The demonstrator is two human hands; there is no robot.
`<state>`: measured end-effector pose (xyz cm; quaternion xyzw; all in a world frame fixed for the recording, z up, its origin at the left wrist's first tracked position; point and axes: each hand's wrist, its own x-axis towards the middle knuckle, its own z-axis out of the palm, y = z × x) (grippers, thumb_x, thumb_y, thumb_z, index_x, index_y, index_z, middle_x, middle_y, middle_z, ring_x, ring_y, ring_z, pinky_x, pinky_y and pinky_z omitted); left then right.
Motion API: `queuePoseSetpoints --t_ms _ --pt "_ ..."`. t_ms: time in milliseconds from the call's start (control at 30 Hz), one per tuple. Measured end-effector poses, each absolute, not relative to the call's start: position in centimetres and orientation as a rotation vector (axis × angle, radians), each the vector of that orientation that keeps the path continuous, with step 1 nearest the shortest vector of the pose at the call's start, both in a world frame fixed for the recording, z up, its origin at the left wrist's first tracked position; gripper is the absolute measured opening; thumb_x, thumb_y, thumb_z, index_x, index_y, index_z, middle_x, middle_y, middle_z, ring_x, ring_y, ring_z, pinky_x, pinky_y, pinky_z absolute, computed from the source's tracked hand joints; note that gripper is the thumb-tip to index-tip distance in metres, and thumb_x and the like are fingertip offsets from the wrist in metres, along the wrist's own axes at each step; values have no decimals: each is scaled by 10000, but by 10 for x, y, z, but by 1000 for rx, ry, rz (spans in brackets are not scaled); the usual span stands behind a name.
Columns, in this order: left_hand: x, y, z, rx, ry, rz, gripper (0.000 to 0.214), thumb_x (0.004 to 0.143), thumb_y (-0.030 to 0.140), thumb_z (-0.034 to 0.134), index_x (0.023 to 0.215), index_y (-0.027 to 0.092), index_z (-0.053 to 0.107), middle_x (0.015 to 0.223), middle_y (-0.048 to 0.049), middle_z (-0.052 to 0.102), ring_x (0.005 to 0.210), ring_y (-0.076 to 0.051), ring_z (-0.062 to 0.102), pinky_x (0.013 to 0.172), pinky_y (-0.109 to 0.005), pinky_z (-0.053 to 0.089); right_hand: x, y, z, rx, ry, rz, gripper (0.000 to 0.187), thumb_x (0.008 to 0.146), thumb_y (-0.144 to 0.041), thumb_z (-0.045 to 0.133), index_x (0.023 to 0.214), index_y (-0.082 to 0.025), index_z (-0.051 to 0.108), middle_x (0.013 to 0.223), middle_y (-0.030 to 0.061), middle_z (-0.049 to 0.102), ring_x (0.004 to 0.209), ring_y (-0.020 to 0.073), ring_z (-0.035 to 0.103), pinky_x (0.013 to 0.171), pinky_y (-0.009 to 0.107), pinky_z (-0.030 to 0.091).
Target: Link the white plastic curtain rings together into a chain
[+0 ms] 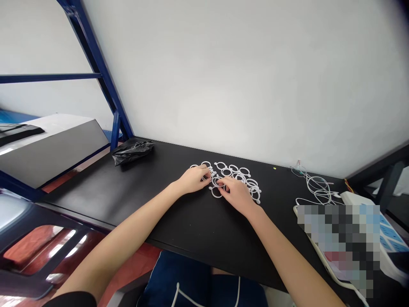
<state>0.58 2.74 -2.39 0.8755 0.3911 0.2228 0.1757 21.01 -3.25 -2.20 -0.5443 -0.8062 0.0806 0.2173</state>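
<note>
A loose pile of thin white rings (pixel 237 175), many with a small round knob at the edge, lies on the black desk (pixel 191 221). My left hand (pixel 194 178) rests at the pile's left side, its thumb and fingers pinched on a white ring. From the near side my right hand (pixel 237 194) reaches into the middle of the pile. Its thumb and forefinger are closed on another white ring (pixel 216 181). The two hands are a short way apart, and the fingers partly cover the rings under them.
A crumpled black plastic bag (pixel 132 152) lies at the desk's far left. To the right are a coiled white cable (pixel 319 189), a blurred-out device in a pale case (pixel 315 251) and a white power strip (pixel 354 198). A blue metal frame (pixel 105 76) rises at the left.
</note>
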Motion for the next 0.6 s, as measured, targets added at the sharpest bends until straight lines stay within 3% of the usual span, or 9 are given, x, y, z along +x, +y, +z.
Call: queuePoseSetpoints --t_ms 133,300,433,600 --pt "5 29 -25 2488 1062 563 161 822 348 640 796 195 595 862 -32 596 737 -178 561 645 -276 411 209 -32 -22 -1497 -2212 234 119 889 -191 558 850 -239 660 872 10 681 712 161 635 633 278 439" --pt "3 31 -24 2398 1021 581 212 884 335 548 736 186 571 819 -37 634 745 -174 596 673 -274 442 215 -28 -25 -1456 -2107 253 113 877 -227 557 817 -237 653 810 12 668 708 172 626 637 296 445" --pt "-1 40 -25 2198 972 615 319 942 469 478 852 175 563 838 -48 712 665 -146 659 605 -250 490 220 -21 -28 -1362 -1894 299 79 846 -254 588 823 -223 656 783 29 670 691 186 630 595 305 476" --pt "-4 48 -28 2025 924 642 417 979 506 407 1053 128 567 957 -121 743 820 -170 717 570 -223 528 216 -20 -33 -1246 -1759 431 59 809 -244 621 769 -214 652 788 35 705 728 199 683 620 312 558"
